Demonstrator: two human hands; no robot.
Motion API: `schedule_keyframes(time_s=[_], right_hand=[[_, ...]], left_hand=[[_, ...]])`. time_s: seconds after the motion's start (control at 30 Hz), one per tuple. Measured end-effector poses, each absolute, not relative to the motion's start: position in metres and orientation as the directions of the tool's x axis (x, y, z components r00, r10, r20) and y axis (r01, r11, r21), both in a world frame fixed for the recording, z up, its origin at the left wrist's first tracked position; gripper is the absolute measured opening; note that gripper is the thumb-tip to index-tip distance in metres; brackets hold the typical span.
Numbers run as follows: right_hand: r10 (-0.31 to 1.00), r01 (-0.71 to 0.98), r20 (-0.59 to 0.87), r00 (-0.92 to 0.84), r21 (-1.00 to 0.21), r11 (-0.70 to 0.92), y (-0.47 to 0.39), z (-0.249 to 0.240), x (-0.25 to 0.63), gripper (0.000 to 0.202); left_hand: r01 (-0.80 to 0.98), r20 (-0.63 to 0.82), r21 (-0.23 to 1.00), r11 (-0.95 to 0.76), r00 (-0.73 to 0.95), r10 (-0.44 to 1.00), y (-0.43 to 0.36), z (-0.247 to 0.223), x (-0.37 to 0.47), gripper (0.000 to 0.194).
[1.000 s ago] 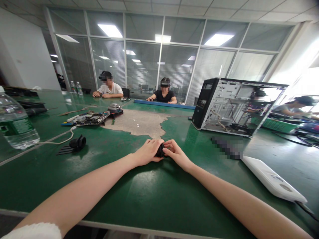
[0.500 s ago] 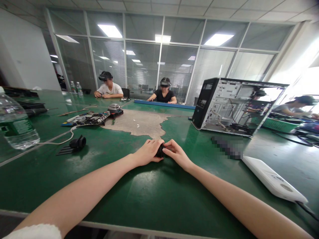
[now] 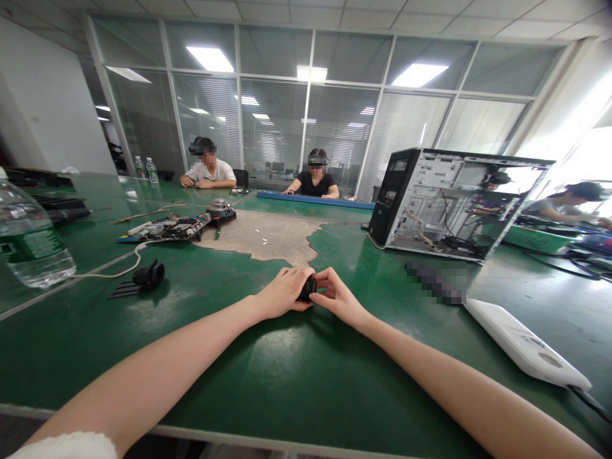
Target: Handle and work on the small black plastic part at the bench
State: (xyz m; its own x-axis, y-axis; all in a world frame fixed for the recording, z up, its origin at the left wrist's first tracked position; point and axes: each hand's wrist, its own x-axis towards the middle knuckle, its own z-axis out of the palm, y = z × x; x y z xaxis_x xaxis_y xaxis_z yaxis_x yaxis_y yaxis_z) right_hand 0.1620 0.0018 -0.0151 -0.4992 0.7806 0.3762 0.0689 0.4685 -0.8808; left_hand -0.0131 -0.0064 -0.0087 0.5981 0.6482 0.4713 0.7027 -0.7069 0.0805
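Note:
A small black object (image 3: 306,289) is between my two hands, low over the green table (image 3: 287,382). My left hand (image 3: 285,291) wraps round its left side, fingers bent over the top and thumb below. On its right side, the fingertips and thumb of my right hand (image 3: 336,294) pinch its edge. My fingers cover much of the object, so its full shape is hidden. To the left lies another black part (image 3: 149,275) with several thin prongs.
An open computer case (image 3: 430,204) stands at the right, near a white power strip (image 3: 528,344). Circuit boards (image 3: 172,227) and a water bottle (image 3: 33,242) are at the left. Behind the brown patch (image 3: 272,237), two people sit across the table; another is far right.
The thumb and fingers of my right hand have shifted slightly on the black object, and a little more of its side shows. My left hand has hardly moved.

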Motion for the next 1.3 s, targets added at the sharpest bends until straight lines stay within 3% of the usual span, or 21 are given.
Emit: schedule_keyframes(time_s=[0.4,0.67,1.07,1.3], right_hand=[[0.833,0.121,0.329,-0.446,-0.9,0.42,0.007,-0.019,0.162,0.026],[0.784,0.084,0.386,-0.486,-0.873,0.481,0.002,-0.016,0.162,0.025],[0.811,0.142,0.344,-0.473,-0.879,0.456,0.005,-0.02,0.162,0.024],[0.73,0.162,0.466,-0.501,-0.778,0.608,-0.003,-0.013,0.162,0.02]], left_hand=[[0.7,0.473,0.083,-0.709,0.599,0.647,-0.005,-0.009,-0.013,0.062],[0.7,0.479,0.08,-0.709,0.597,0.643,-0.005,-0.01,-0.013,0.063],[0.697,0.472,0.093,-0.711,0.597,0.648,-0.004,-0.01,-0.013,0.06],[0.706,0.476,0.077,-0.704,0.594,0.648,-0.004,-0.011,-0.013,0.062]])
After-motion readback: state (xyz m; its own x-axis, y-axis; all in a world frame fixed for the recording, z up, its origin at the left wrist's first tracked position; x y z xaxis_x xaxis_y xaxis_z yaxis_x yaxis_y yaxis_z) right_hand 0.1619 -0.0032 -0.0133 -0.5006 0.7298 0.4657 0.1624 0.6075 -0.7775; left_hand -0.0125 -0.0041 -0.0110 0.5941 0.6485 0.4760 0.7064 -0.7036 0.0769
